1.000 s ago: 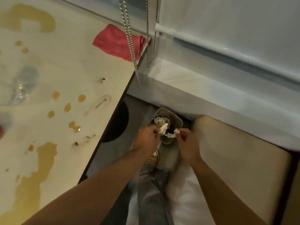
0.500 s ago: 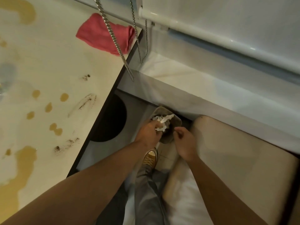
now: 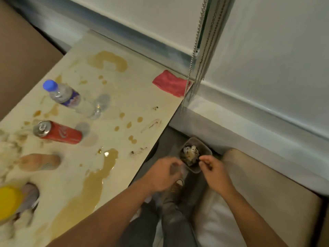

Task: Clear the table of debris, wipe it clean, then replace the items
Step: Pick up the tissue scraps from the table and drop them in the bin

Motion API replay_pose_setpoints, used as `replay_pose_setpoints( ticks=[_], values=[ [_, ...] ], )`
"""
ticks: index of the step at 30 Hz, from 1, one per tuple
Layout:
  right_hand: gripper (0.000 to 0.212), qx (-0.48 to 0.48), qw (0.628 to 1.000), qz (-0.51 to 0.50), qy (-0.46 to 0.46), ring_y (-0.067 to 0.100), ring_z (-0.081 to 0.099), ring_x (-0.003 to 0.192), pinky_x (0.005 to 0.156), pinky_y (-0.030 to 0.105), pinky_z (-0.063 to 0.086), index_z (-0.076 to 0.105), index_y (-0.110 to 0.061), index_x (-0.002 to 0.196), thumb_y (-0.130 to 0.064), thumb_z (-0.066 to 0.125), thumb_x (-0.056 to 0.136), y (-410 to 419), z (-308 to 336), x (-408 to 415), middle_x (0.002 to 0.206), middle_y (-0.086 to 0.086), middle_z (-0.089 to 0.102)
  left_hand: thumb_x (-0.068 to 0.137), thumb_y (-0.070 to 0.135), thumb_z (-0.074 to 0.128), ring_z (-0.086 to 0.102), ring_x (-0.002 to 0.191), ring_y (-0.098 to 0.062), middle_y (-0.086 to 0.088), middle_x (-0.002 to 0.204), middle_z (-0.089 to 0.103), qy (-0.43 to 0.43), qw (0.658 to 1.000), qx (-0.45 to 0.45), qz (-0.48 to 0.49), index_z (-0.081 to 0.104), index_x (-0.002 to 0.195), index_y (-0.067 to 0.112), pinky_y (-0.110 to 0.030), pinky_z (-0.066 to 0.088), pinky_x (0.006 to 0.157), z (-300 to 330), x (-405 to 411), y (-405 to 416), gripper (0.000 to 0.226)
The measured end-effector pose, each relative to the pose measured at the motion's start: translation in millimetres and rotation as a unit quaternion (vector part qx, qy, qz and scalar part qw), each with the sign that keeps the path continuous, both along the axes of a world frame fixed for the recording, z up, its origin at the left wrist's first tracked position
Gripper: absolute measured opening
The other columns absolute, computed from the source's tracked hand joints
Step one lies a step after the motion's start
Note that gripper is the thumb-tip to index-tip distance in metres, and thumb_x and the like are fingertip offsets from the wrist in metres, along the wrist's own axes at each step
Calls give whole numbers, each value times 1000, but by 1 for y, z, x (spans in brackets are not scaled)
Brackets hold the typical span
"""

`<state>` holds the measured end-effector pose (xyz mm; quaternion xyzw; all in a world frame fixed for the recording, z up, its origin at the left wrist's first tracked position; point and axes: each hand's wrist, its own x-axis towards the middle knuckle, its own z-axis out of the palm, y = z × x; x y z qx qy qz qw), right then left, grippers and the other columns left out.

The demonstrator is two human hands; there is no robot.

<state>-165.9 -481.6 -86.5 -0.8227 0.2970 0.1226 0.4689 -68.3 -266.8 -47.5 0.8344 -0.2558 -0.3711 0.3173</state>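
On the floor beside the table stands a small grey bin (image 3: 204, 147) with crumpled tissue and scraps (image 3: 191, 154) inside. My left hand (image 3: 163, 172) hovers just left of its rim, blurred, fingers loosely curled, nothing visible in it. At the bin's right rim my right hand (image 3: 213, 168) has loosely bent fingers and holds nothing. The pale table (image 3: 135, 97) carries brown spills and dark crumbs. A folded pink cloth (image 3: 170, 85) lies at its far right corner.
A water bottle (image 3: 68, 98) and a red can (image 3: 57, 132) stand on the table's left part, with a yellow-topped item (image 3: 8, 202) and a blurred brown thing (image 3: 39, 162) nearer me. Blind chains (image 3: 194, 56) hang by the cloth. A beige seat (image 3: 267, 184) is at right.
The tissue scraps both hands held over the bin now lie inside it, and both hands have drawn back a little. The view has swung left, showing more of the table.
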Motion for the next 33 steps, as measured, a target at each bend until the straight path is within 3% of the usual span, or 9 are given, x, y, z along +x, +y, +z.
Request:
replay_pose_setpoints(
  ticks=[2,5,10,14,18,23,28,33],
  values=[
    [18,1,1000,22,-4,-1,64,95,89,25,55,69,-33,112,-22,67,98,18,30,7,103,-12,70,93,34,70,59,98,-4,11,111,61,-8,1000,-6,10,65,120,26,-21,49,89,22,2,28,29],
    [18,-4,997,70,-13,-7,63,93,88,16,52,70,-28,115,-22,66,98,48,68,21,102,-14,70,93,39,69,60,104,-7,8,117,64,-25,999,-11,33,65,123,25,-24,48,94,47,7,73,33],
    [20,4,989,150,-5,-7,63,95,77,4,45,65,-34,120,-28,62,101,106,121,45,105,-19,68,94,40,68,62,92,-7,11,112,63,-39,994,-23,98,64,118,26,-22,49,79,78,12,149,28],
    [21,12,979,205,-13,-12,62,93,86,14,52,61,-37,123,-31,59,102,158,153,63,107,-22,65,93,43,68,63,90,-5,14,112,63,-57,988,-42,141,64,116,30,-20,49,77,101,11,209,27],
    [23,-3,965,261,-32,-10,62,93,81,14,50,60,-38,125,-37,57,103,210,180,79,109,-20,64,93,41,68,64,90,-4,16,111,64,-89,978,-69,176,65,114,31,-19,50,76,125,12,263,24],
    [24,-6,948,310,-73,-7,61,93,80,10,49,64,-32,126,-34,59,102,270,209,105,106,-19,65,93,35,71,67,90,-8,14,108,66,-106,961,-103,234,64,111,34,-31,57,74,150,17,327,19],
    [24,1,929,357,-100,2,64,87,82,24,54,67,-28,125,-28,61,101,317,238,142,105,-14,68,95,33,70,68,87,-11,12,106,68,-121,946,-107,282,68,109,30,-31,57,77,168,40,381,15],
    [19,-9,899,412,-148,-7,62,80,72,9,45,68,-25,119,-23,61,101,355,267,196,99,-17,68,94,33,70,66,85,-4,14,105,67,-158,930,-72,324,68,111,29,-20,53,74,170,80,419,17]
  ],
)
